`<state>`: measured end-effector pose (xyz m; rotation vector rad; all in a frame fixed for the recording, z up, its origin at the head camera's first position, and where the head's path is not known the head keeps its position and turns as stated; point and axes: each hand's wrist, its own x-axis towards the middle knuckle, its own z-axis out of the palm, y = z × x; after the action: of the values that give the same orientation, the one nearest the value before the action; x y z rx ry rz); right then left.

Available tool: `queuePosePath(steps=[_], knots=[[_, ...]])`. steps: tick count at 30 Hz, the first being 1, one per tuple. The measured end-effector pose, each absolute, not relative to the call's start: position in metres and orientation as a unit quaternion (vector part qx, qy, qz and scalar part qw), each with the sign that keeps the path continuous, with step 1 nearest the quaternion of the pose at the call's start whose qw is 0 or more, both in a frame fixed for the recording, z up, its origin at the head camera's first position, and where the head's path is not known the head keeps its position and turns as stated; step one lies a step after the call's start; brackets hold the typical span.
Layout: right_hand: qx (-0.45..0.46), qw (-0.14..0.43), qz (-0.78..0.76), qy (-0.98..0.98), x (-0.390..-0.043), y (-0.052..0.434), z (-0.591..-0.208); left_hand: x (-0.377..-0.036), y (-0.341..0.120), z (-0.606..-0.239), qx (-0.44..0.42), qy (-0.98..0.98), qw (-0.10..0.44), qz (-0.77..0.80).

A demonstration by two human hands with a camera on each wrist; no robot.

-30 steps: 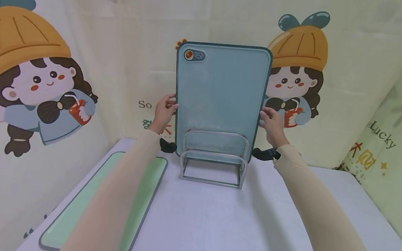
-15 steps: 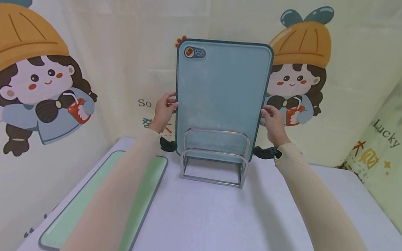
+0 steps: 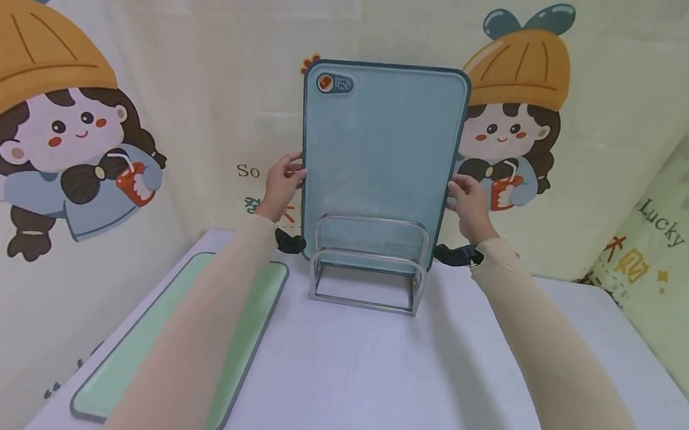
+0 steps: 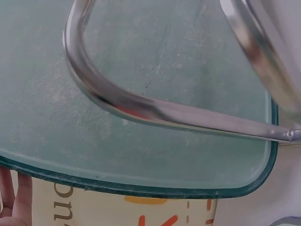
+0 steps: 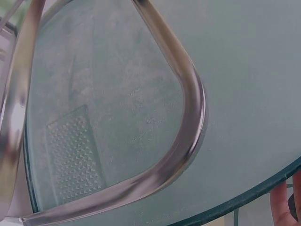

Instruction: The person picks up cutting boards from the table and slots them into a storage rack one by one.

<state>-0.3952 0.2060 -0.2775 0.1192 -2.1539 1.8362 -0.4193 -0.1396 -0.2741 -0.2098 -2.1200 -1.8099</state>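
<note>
A blue-green cutting board (image 3: 380, 157) stands upright behind the loops of a steel wire rack (image 3: 367, 271) at the back of the white table (image 3: 366, 388). My left hand (image 3: 282, 186) grips the board's left edge, fingers curled round it. My right hand (image 3: 467, 205) grips the right edge at the same height. The left wrist view shows the board (image 4: 155, 94) close behind a rack loop (image 4: 155, 110), with fingertips (image 4: 14, 197) at the bottom left. The right wrist view shows the board (image 5: 235, 94) and a rack loop (image 5: 183, 141), a fingertip (image 5: 282, 209) at the lower right.
A light green cutting board (image 3: 141, 361) lies flat on the table's left side, under my left forearm. Cartoon-printed cloth (image 3: 70, 116) hangs behind and on both sides of the table.
The blue-green board sits slightly higher in view than before, with both hands still on its edges. The green board has not moved.
</note>
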Motion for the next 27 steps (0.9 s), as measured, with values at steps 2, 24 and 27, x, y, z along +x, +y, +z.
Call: queuePosePath(steps=[2,24,27], knots=[[0.040,0.154,0.645,-0.747,-0.394,0.206,-0.278,-0.418,-0.141,-0.277,-0.081,-0.730,0.181,-0.655],[0.044,0.197,0.738,-0.644,-0.371,0.218,-0.271,-0.384,-0.151,-0.280,-0.132,-0.663,0.158,-0.720],[0.044,0.207,0.737,-0.642,-0.365,0.220,-0.270,-0.388,-0.155,-0.285,-0.137,-0.664,0.167,-0.716]])
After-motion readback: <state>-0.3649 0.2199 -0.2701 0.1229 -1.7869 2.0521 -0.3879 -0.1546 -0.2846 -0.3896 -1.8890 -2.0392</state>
